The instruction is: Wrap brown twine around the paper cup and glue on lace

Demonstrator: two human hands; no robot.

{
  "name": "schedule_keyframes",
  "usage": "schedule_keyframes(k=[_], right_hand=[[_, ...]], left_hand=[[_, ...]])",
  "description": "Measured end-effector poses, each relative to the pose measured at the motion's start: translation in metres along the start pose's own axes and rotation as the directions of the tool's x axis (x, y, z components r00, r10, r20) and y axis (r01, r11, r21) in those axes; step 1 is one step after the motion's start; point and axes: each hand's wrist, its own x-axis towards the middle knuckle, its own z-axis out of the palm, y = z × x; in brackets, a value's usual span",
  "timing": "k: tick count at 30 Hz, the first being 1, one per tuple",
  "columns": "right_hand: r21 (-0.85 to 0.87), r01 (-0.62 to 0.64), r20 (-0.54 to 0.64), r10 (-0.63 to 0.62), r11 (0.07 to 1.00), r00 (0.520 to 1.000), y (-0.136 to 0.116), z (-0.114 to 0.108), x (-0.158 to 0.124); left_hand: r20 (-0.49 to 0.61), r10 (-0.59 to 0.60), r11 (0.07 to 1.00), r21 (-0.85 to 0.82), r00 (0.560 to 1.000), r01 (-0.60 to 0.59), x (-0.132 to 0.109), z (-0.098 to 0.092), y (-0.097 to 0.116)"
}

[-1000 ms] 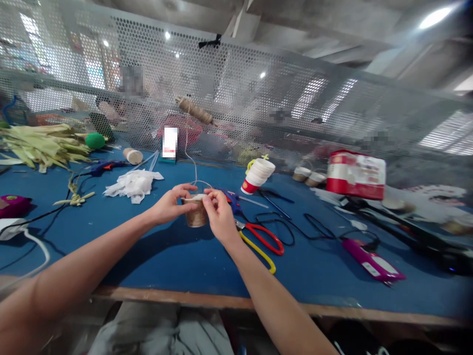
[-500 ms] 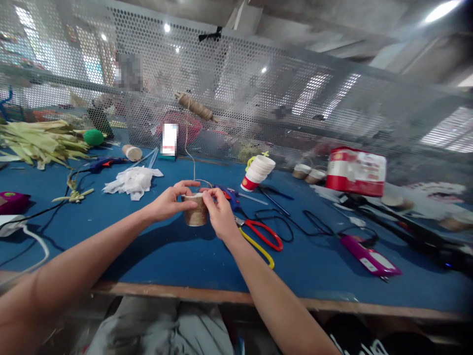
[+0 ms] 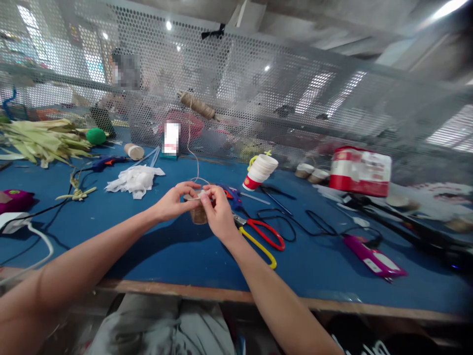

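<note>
The twine-wrapped cup (image 3: 199, 215) was between the two hands over the middle of the worktop (image 3: 148, 259); whether its base touched down could not be told. The grip of the left hand (image 3: 178, 201) was closed about the rim, and the right hand (image 3: 219, 209) had its grip pinched tight at the rim's other side. Less of the wrapped side showed than half a second earlier, with the fingers farther over the mouth, which suggested that the work lay at the rim. Those fingers hid the cup's inside. A strand of twine (image 3: 189, 130) ran from behind the hands up to a spool (image 3: 198, 105) at the mesh screen (image 3: 251, 59). To the right leaned a stack of paper cups (image 3: 260, 170), one nested inside another (a red one lowest). Beyond, near the mesh, sat two small cups (image 3: 304, 170), contents unclear.
</note>
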Motion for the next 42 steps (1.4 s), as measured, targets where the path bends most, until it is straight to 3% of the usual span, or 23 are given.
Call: schedule_keyframes(k=[18, 31, 42], right_hand=[[-0.018, 0.032, -0.011, -0.032, 0.999, 0.999, -0.003, 0.001, -0.001], [0.24, -0.243, 0.047, 0.239, 0.94, 0.97, -0.006, -0.001, 0.002], [0.282, -0.236, 0.042, 0.234, 0.93, 0.971, -0.004, 0.0, 0.003]], left_hand=[[-0.111, 0.01, 1.0, -0.001, 0.994, -0.01, -0.001, 0.011, -0.002], [-0.1, 0.047, 0.998, -0.026, 0.994, -0.05, -0.001, 0.007, -0.003], [-0.052, 0.052, 0.991, -0.122, 0.997, -0.058, -0.002, 0.007, -0.002]])
